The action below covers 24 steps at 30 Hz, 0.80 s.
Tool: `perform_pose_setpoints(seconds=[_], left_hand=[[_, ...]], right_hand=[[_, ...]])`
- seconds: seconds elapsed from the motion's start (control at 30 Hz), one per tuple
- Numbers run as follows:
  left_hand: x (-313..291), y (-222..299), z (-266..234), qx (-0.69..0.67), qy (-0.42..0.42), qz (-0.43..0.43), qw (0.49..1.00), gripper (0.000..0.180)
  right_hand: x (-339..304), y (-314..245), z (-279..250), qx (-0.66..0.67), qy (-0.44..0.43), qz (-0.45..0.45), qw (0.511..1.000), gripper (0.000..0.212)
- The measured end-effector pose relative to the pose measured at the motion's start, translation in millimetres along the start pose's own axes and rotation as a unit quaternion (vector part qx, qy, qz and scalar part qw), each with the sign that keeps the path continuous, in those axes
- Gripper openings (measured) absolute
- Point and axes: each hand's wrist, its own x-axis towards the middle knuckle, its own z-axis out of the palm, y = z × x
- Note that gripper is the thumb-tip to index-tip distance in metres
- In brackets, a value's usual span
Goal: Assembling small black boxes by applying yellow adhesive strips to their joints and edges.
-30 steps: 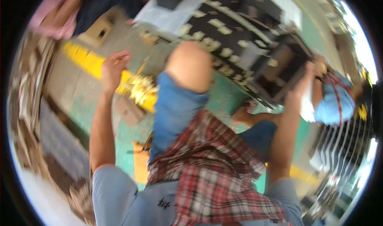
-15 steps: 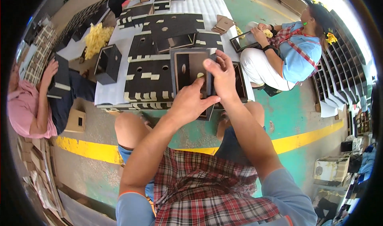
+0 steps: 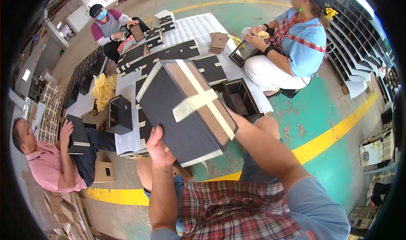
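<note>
A black box (image 3: pixel 171 108) with a brown panel and crossing strips of pale tape is tilted up in front of me, above the table. My left hand (image 3: pixel 160 149) grips its lower left side, thumb on the black face and the other fingers mostly out of sight. At the box's right edge, my right hand (image 3: pixel 231 118) goes behind it and supports it; its fingers are hidden. Just beyond the box, an open-topped black box (image 3: pixel 242 97) rests on the table's right side. Several taped black boxes (image 3: pixel 207 69) lie behind, partly covered by the held one.
The table (image 3: pixel 192 26) has a white cover. Left stand a black box (image 3: pixel 120 114) and yellow shreds (image 3: pixel 103 89). Brown panels (image 3: pixel 218 42) lie at the far right. Co-workers handle boxes at left (image 3: pixel 59 164), far left (image 3: pixel 112 26) and right (image 3: pixel 304 41).
The held box has been turned from its open side, where my fingers reached in, to its taped outer faces. My left hand moved to its lower left side; my right hand went behind it.
</note>
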Motion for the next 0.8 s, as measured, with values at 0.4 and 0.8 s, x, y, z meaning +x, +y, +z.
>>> perform_pose_setpoints(seconds=[0.4,0.8], left_hand=[[-10,0,15,0.245,0.147,0.045,0.957,0.038],[-8,-2,25,0.474,0.134,0.297,0.818,0.019]], right_hand=[[-20,-2,49,0.06,-0.022,-0.004,0.998,0.079],[-14,11,52,0.01,0.101,0.022,0.995,0.1]])
